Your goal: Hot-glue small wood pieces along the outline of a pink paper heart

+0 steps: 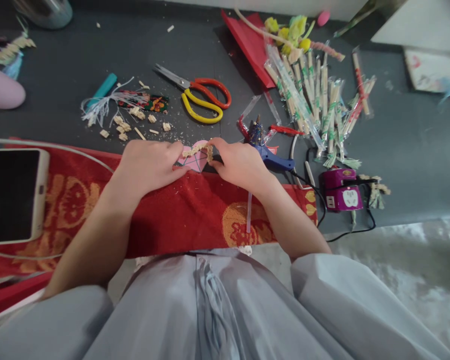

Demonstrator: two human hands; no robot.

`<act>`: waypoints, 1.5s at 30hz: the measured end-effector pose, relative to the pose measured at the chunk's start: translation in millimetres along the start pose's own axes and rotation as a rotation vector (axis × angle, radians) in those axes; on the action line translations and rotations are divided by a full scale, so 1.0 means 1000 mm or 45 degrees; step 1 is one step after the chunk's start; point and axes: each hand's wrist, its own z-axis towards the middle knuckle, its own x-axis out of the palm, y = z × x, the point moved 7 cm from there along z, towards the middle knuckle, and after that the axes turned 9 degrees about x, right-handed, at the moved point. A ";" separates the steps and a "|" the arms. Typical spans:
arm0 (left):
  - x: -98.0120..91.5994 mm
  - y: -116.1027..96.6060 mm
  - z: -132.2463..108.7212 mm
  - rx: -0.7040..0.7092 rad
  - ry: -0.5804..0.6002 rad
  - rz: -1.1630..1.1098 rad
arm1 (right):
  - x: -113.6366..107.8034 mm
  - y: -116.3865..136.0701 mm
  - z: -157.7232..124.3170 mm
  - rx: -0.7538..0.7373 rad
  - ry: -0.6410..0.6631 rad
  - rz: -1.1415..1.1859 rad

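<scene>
A pink paper heart (197, 163) with dark lines lies at the table's front edge, and a beige strip of small wooden-looking bits (195, 148) runs along its upper rim. Its left side is pinched between the thumb and fingers of my left hand (150, 162). On the opposite side, my right hand (237, 162) has its thumb and forefinger closed round the right end of the beige strip and the heart's edge. A blue glue gun (272, 156) rests just beyond my right hand. Short beige pieces (123, 125) are scattered past my left hand.
Scissors (200, 100) with orange and yellow handles lie ahead. Wrapped sticks (322, 95) are heaped at the right, behind a purple power socket (341, 190) with black cables. A phone (17, 195) lies at the left on the red patterned cloth (172, 220).
</scene>
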 end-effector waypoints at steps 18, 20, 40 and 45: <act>0.006 0.017 0.006 -0.080 -0.144 -0.094 | -0.001 0.001 0.009 0.085 -0.040 0.068; 0.005 0.017 0.006 -0.080 -0.179 -0.060 | -0.001 0.000 0.010 0.085 -0.044 0.078; 0.007 -0.008 0.003 0.211 0.113 0.065 | -0.015 0.003 -0.011 0.021 0.016 0.020; 0.003 0.004 -0.003 0.057 0.131 -0.014 | -0.004 0.021 -0.021 -0.253 0.205 -0.143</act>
